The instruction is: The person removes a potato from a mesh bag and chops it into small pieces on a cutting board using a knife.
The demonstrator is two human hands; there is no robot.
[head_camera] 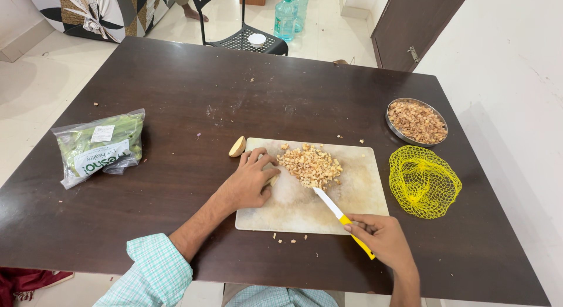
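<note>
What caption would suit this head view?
Left hand rests on cutting board beside chopped pieces; right hand holds yellow-handled knife.

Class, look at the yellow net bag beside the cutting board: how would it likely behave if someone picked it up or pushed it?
The net bag looks empty and slumped on the table, so it is probably floppy and very light. Its open mesh would likely crumple and slide rather than roll. The mesh might also snag on fingers or on the dish close by.

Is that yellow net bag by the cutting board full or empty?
Empty: the yellow mesh net bag lies slumped, dark table showing through.
</note>
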